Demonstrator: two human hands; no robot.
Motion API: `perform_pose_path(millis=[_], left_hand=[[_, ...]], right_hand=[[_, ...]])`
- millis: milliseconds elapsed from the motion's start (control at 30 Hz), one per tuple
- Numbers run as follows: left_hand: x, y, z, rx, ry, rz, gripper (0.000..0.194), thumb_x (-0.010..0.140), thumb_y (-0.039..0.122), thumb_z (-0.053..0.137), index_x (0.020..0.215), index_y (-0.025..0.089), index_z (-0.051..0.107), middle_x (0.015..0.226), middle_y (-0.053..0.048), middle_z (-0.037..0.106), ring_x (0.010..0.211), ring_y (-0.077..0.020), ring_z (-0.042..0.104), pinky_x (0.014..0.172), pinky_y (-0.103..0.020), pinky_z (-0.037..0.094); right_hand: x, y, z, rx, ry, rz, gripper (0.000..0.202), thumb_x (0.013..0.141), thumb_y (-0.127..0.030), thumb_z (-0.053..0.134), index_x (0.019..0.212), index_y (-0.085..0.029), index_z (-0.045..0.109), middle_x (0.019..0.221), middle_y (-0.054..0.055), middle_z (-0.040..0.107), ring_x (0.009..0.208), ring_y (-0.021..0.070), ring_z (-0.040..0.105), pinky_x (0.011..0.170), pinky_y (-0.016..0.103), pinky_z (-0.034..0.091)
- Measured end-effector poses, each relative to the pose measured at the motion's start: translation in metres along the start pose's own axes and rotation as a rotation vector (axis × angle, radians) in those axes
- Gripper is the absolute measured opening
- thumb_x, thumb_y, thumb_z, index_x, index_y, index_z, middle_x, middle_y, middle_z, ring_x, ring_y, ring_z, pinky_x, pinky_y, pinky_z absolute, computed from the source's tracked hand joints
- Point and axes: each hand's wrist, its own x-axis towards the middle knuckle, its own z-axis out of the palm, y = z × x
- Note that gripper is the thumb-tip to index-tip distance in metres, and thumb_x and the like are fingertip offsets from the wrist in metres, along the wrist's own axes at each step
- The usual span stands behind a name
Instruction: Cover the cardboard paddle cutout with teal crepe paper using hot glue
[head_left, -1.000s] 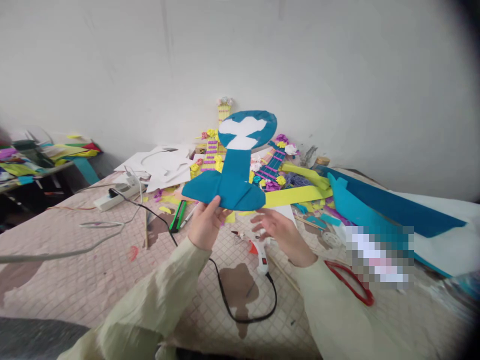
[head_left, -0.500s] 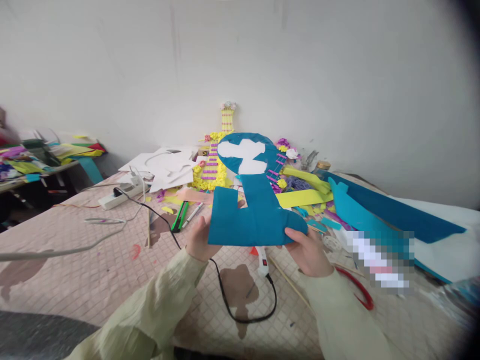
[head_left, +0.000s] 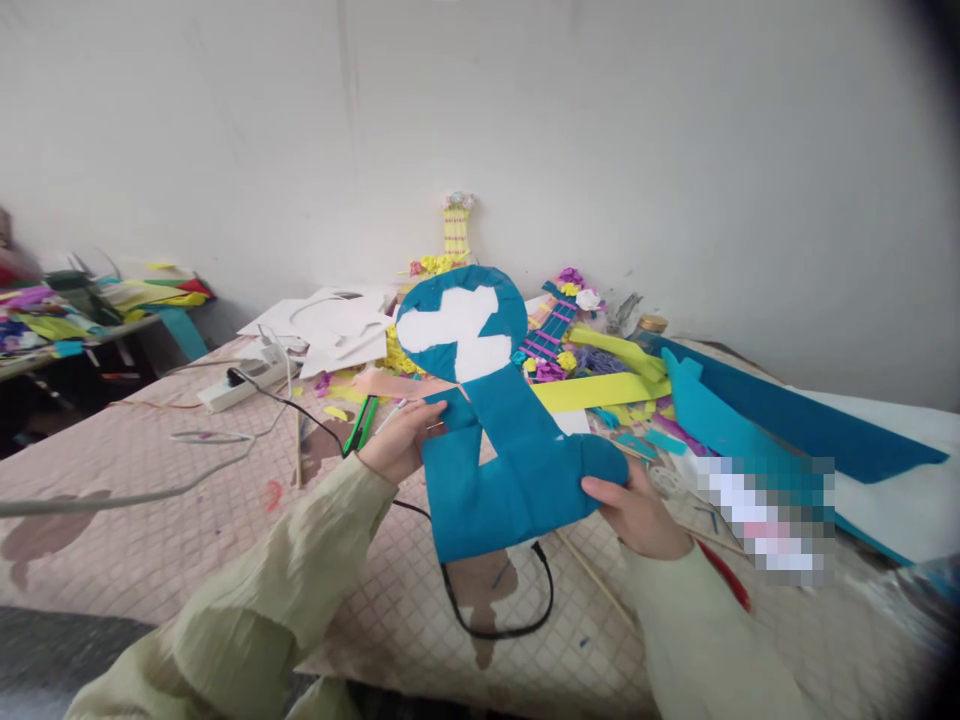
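Observation:
Between my hands, above the table, is a blue paper cutout (head_left: 517, 480) with a round upper end and a wide lower part. White patches (head_left: 450, 320) show on its round end. My left hand (head_left: 409, 437) pinches its left upper corner, thumb on top. My right hand (head_left: 645, 505) grips the rounded tab at its right, thumb in front and fingers behind. The cutout hangs tilted, its lower left corner dipping. Under it, a black cord (head_left: 517, 632) loops on the table; the glue gun seen earlier is hidden behind the cutout.
A power strip (head_left: 244, 380), a green utility knife (head_left: 360, 425) and white paper (head_left: 337, 330) lie at left. Behind stands a yellow and purple paper craft (head_left: 456, 230). Blue paper sheets (head_left: 795, 420) and yellow strips (head_left: 607, 392) are at right. A wooden stick (head_left: 596, 580) lies in front.
The cutout has tilted, its round end shifting left and its lower left corner dropping. My left hand has moved up to its upper corner; my right hand has shifted slightly right.

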Motion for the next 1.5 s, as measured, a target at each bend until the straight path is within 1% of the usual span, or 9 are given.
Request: perform_pose_path(millis=[100, 300, 367, 467, 633, 900, 1133, 1333, 1500], left_hand=[[0.005, -0.001, -0.003, 0.032, -0.011, -0.030, 0.008, 0.071, 0.019, 0.064, 0.077, 0.014, 0.065, 0.072, -0.006, 0.068, 0.060, -0.0154, 0.063, 0.054, -0.024, 0.050], [0.012, -0.008, -0.011, 0.282, -0.167, -0.413, 0.039, 0.071, 0.050, 0.058, 0.059, 0.013, 0.061, 0.051, -0.009, 0.061, 0.042, -0.0164, 0.055, 0.040, -0.025, 0.041], [0.009, -0.008, -0.011, 0.300, -0.245, -0.454, 0.045, 0.070, 0.055, 0.056, 0.062, 0.011, 0.063, 0.055, -0.011, 0.063, 0.043, -0.0172, 0.056, 0.040, -0.024, 0.040], [0.004, -0.007, -0.008, 0.235, -0.352, -0.341, 0.030, 0.066, 0.041, 0.067, 0.077, 0.013, 0.066, 0.072, -0.010, 0.068, 0.058, -0.0174, 0.062, 0.050, -0.024, 0.046], [0.003, -0.010, -0.008, 0.208, -0.453, -0.228, 0.028, 0.053, 0.015, 0.078, 0.074, 0.015, 0.061, 0.064, 0.001, 0.065, 0.053, -0.0090, 0.059, 0.048, -0.016, 0.044], [-0.004, -0.019, -0.007, 0.270, -0.366, -0.125, 0.027, 0.061, 0.024, 0.074, 0.077, 0.016, 0.055, 0.066, 0.005, 0.059, 0.054, -0.0055, 0.055, 0.051, -0.017, 0.043], [-0.007, -0.030, -0.008, 0.410, -0.327, -0.136, 0.034, 0.059, 0.032, 0.074, 0.083, 0.016, 0.055, 0.070, 0.002, 0.059, 0.055, -0.0071, 0.054, 0.047, -0.017, 0.039], [-0.013, -0.033, -0.004, 0.502, -0.360, -0.143, 0.029, 0.060, 0.032, 0.073, 0.078, 0.016, 0.057, 0.048, 0.008, 0.047, 0.036, -0.0016, 0.038, 0.036, -0.014, 0.028], [-0.028, -0.022, -0.003, 0.243, -0.388, -0.032, 0.039, 0.063, 0.040, 0.070, 0.094, 0.017, 0.060, 0.079, -0.004, 0.066, 0.067, -0.0141, 0.061, 0.064, -0.025, 0.048]], right_hand=[[-0.002, 0.001, 0.000, 0.010, 0.003, -0.004, 0.033, 0.052, -0.023, 0.076, 0.084, -0.023, 0.067, 0.078, 0.003, 0.071, 0.074, 0.0231, 0.065, 0.064, 0.039, 0.054], [-0.002, 0.001, 0.000, 0.032, 0.004, -0.010, 0.033, 0.050, -0.024, 0.076, 0.082, -0.024, 0.067, 0.077, 0.003, 0.071, 0.071, 0.0221, 0.065, 0.062, 0.037, 0.054], [0.000, 0.001, -0.002, 0.022, 0.011, 0.008, 0.031, 0.049, -0.026, 0.076, 0.079, -0.024, 0.067, 0.076, 0.003, 0.071, 0.071, 0.0230, 0.065, 0.063, 0.039, 0.054], [0.001, -0.001, -0.005, 0.004, 0.008, 0.038, 0.032, 0.049, -0.026, 0.076, 0.080, -0.024, 0.066, 0.078, 0.003, 0.071, 0.077, 0.0254, 0.065, 0.068, 0.042, 0.053], [0.002, -0.007, -0.009, -0.012, -0.027, 0.054, 0.036, 0.054, -0.026, 0.073, 0.089, -0.027, 0.063, 0.088, 0.002, 0.071, 0.094, 0.0271, 0.061, 0.083, 0.047, 0.047], [0.001, -0.007, -0.016, -0.025, 0.036, 0.091, 0.041, 0.053, -0.025, 0.073, 0.092, -0.029, 0.062, 0.101, 0.001, 0.068, 0.106, 0.0284, 0.055, 0.085, 0.047, 0.047], [-0.001, -0.003, -0.015, -0.065, -0.086, 0.101, 0.035, 0.055, -0.030, 0.073, 0.089, -0.027, 0.062, 0.093, 0.003, 0.070, 0.103, 0.0288, 0.057, 0.087, 0.047, 0.046], [-0.005, 0.002, -0.018, -0.069, -0.154, 0.083, 0.032, 0.056, -0.033, 0.074, 0.086, -0.027, 0.064, 0.087, 0.003, 0.070, 0.095, 0.0275, 0.061, 0.081, 0.044, 0.049], [-0.006, 0.001, -0.023, -0.086, -0.231, -0.034, 0.033, 0.062, -0.034, 0.072, 0.093, -0.033, 0.061, 0.089, 0.001, 0.068, 0.082, 0.0213, 0.063, 0.074, 0.039, 0.051]])
